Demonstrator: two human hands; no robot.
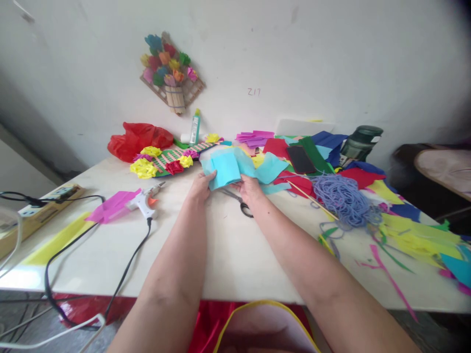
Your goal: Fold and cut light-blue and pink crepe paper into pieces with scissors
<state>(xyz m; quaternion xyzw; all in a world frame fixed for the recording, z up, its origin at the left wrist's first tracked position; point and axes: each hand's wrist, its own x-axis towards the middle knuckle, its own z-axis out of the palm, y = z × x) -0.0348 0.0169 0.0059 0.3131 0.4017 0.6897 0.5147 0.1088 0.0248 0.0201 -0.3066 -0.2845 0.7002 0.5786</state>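
Both my hands hold a folded stack of light blue crepe paper (225,169) over the middle of the white table. My left hand (202,186) pinches its left edge, thumb on top. At the lower right corner, my right hand (250,188) grips it with the fingers partly hidden beneath. More light blue paper (270,169) lies loosely behind and to the right. Under my right hand rests a pair of scissors (246,210), its dark handle showing and its blades partly covered. A green decorated piece (171,159) with yellow, red and purple paper flowers lies behind my left hand.
A white glue gun (146,201) rests on pink paper at the left, its cord trailing past a power strip (44,213). Coloured paper, a dark phone (300,159), blue yarn (342,198) and a jar (362,142) crowd the right. A glue bottle (195,126) stands by the wall.
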